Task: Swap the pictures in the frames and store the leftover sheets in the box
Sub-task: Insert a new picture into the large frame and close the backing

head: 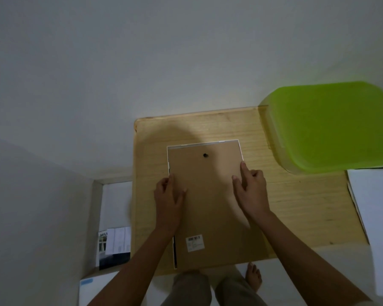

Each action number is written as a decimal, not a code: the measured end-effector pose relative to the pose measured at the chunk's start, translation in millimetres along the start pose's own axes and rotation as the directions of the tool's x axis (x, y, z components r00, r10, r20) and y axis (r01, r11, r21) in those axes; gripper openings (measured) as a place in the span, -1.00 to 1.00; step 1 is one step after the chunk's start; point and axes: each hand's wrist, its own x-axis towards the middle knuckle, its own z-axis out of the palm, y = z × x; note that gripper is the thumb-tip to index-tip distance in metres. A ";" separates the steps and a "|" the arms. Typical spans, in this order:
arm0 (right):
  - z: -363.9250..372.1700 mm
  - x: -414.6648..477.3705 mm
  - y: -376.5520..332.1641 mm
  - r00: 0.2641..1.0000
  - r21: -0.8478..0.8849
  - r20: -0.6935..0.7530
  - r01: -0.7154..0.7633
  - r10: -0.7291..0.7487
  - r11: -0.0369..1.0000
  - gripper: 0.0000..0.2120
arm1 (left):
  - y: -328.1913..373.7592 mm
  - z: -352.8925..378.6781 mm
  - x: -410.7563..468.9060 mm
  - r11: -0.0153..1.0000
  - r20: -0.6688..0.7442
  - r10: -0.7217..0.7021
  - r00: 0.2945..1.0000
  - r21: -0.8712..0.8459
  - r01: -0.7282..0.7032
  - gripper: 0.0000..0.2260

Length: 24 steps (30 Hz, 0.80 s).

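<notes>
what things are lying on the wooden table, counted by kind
picture frame, face down: 1
green box: 1
stack of white sheets: 1
total: 3

Left hand [168,196], right hand [251,189], seemingly palm-down.
</notes>
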 end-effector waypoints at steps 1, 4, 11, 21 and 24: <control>-0.3 0.0 -0.2 1.000 -0.011 0.008 0.005 -0.005 1.000 -0.50 | -0.2 0.0 0.1 1.000 -0.004 0.002 1.000 0.004 -0.002 -0.46; -1.0 0.7 -1.0 1.000 -0.050 0.027 0.013 -0.012 0.999 -0.50 | 0.1 0.8 1.6 1.000 -0.021 0.014 1.000 0.027 -0.013 -0.49; -0.9 3.6 -0.3 0.999 -0.093 0.034 0.041 -0.038 0.995 -0.53 | 0.7 0.2 3.7 0.997 -0.023 0.023 0.999 0.080 -0.022 -0.52; -1.8 0.0 -1.2 0.997 -0.099 0.068 0.037 -0.030 0.994 -0.46 | 10.3 -0.9 6.2 0.995 -0.010 0.006 1.000 0.098 -0.005 -0.55; -5.8 -11.6 5.4 0.994 -0.019 0.096 0.048 -0.046 0.999 -0.39 | 7.1 -5.3 1.7 0.996 0.001 0.021 1.000 0.081 -0.021 -0.49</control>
